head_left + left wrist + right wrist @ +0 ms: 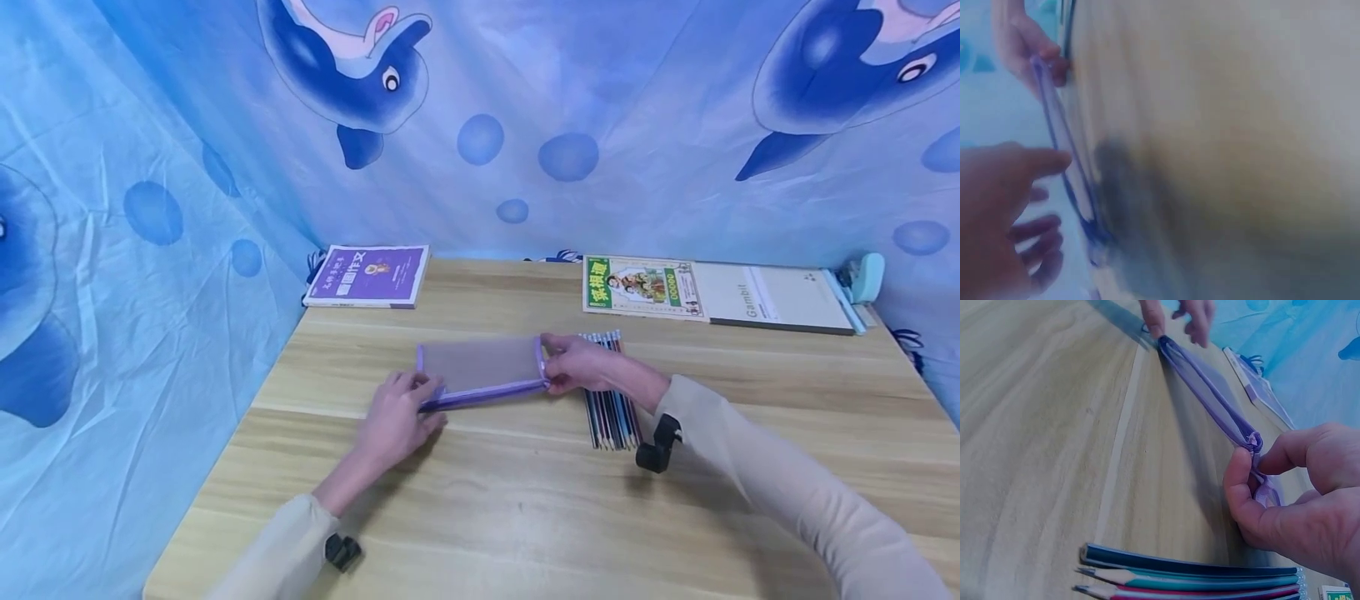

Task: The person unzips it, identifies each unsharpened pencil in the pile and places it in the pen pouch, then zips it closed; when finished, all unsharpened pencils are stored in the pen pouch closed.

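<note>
A see-through zip pouch point(480, 367) with purple edging is held up off the table between both hands in the head view. My right hand point(581, 364) pinches its right end between thumb and fingers, plainly shown in the right wrist view, where the pouch's mouth gapes along the zip edge point(1207, 403). At the other end, my left hand point(397, 417) has its thumb and a finger about the zip-side corner, with the other fingers loosely bent; the left wrist view is blurred. Beneath my right forearm lies a row of several pencils point(611, 417), tips toward me.
A purple book point(367, 277) lies at the table's back left. Toward the back right are a green-and-white booklet point(643, 287), a pale Gambit pad point(776, 296) and a light-blue object point(868, 277). Blue dolphin-print sheeting point(525, 192) hangs behind and to the left.
</note>
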Motion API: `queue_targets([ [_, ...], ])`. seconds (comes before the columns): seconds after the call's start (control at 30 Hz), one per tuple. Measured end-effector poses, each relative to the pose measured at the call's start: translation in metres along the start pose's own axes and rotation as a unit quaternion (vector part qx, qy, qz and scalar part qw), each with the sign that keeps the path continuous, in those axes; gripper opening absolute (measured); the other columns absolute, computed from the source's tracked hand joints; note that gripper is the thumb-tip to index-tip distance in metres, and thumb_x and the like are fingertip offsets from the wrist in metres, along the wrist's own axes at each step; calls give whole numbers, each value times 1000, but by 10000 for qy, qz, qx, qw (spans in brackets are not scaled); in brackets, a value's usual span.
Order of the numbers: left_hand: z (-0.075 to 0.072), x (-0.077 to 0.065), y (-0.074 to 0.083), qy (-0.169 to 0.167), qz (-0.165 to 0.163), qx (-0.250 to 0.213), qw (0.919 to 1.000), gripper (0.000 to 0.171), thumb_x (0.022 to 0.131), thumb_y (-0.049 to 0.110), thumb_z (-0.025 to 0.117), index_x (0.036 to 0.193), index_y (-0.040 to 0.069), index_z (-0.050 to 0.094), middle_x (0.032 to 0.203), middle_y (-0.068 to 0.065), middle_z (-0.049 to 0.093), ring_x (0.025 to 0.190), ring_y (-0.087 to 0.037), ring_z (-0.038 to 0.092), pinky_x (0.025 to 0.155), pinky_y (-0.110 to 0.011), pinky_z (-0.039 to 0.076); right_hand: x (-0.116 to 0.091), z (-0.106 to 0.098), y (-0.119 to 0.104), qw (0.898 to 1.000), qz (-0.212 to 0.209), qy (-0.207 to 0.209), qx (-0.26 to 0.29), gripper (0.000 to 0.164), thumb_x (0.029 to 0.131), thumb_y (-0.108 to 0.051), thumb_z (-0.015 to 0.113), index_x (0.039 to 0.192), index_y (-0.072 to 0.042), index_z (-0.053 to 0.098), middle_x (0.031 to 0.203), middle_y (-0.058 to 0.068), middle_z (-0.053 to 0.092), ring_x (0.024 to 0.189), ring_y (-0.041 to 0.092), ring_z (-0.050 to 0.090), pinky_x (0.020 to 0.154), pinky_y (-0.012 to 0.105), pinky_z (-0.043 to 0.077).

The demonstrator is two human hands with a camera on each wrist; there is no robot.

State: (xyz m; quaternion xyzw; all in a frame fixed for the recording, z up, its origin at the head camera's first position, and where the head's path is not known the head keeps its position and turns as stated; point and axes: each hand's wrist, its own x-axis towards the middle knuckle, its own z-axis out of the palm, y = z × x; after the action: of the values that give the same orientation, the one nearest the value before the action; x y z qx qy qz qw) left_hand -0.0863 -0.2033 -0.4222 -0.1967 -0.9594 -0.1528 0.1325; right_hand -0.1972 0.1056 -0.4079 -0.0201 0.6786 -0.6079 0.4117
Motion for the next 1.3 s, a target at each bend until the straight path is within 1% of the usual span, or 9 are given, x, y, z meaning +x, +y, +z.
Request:
queue_targets([
  [0.13, 2, 28, 10, -503, 679, -287, 9960, 57, 74, 23, 88, 124, 3, 69, 111, -15, 64, 99, -31, 59, 91, -51, 50, 0, -3, -7, 9998, 69, -40, -184, 93, 85, 11, 58, 161, -7, 7, 145, 33, 31, 89, 30, 58, 81, 37, 56],
  [0.27, 2, 45, 15, -1011, 912, -566, 9891, 45, 80, 11, 82, 123, 4, 71, 103, -12, 64, 91, -26, 62, 86, -44, 55, 2, -4, -13, 9994, 148, -38, -320, 91, 85, 10, 58, 160, -4, 10, 143, 32, 34, 90, 30, 59, 80, 36, 56],
  [0.53, 5, 48, 16, -1393, 1279, -834, 9784, 41, 81, -4, 70, 121, 0, 71, 92, -9, 65, 75, -18, 62, 67, -25, 54, -3, -7, -17, 9942, -205, 305, -1008, 70, 90, 3, 61, 152, 9, 28, 129, 31, 50, 92, 34, 64, 80, 38, 58],
  [0.6, 5, 47, 16, -1371, 1235, -893, 9788, 43, 81, -4, 69, 123, -1, 69, 92, -9, 65, 73, -16, 60, 65, -23, 53, -8, -12, -17, 9824, -554, 752, -1618, 58, 92, -3, 61, 144, 11, 40, 119, 28, 57, 92, 34, 65, 77, 38, 59],
  [0.7, 4, 47, 17, -1294, 1187, -1003, 9793, 47, 80, -5, 68, 127, -3, 66, 90, -8, 63, 69, -14, 56, 61, -22, 50, -19, -20, -18, 9520, -918, 1411, -2555, 40, 92, -8, 61, 127, 10, 58, 98, 20, 65, 83, 31, 66, 68, 36, 60],
  [0.8, 4, 47, 18, -1232, 1150, -1103, 9795, 51, 79, -4, 66, 130, -5, 62, 87, -7, 59, 67, -12, 50, 57, -22, 47, -30, -25, -15, 9293, -984, 1622, -3170, 25, 91, -9, 61, 109, 8, 67, 75, 13, 66, 64, 24, 63, 55, 32, 56],
  [1.0, 4, 49, 25, -1061, 1017, -1132, 9826, 56, 76, -1, 66, 131, -7, 61, 87, -8, 57, 68, -14, 49, 57, -24, 47, -39, -25, -3, 9395, -714, 1404, -3041, 13, 92, -4, 62, 92, 7, 68, 64, 9, 65, 52, 14, 62, 46, 25, 51],
  [1.17, 4, 54, 32, -1053, 687, -1366, 9826, 60, 74, -1, 66, 133, -11, 57, 88, -9, 56, 73, -17, 52, 60, -27, 50, -39, -21, 2, 9467, -534, 1460, -2821, 17, 90, -3, 65, 103, 8, 64, 71, 14, 67, 50, 14, 64, 44, 24, 50],
  [1.3, 4, 57, 36, -1079, 489, -1512, 9814, 61, 74, -1, 65, 134, -11, 56, 87, -7, 55, 73, -17, 52, 60, -28, 50, -38, -20, 3, 9434, -490, 1527, -2903, 30, 89, -2, 66, 115, 12, 58, 70, 14, 67, 48, 13, 63, 43, 23, 50],
])
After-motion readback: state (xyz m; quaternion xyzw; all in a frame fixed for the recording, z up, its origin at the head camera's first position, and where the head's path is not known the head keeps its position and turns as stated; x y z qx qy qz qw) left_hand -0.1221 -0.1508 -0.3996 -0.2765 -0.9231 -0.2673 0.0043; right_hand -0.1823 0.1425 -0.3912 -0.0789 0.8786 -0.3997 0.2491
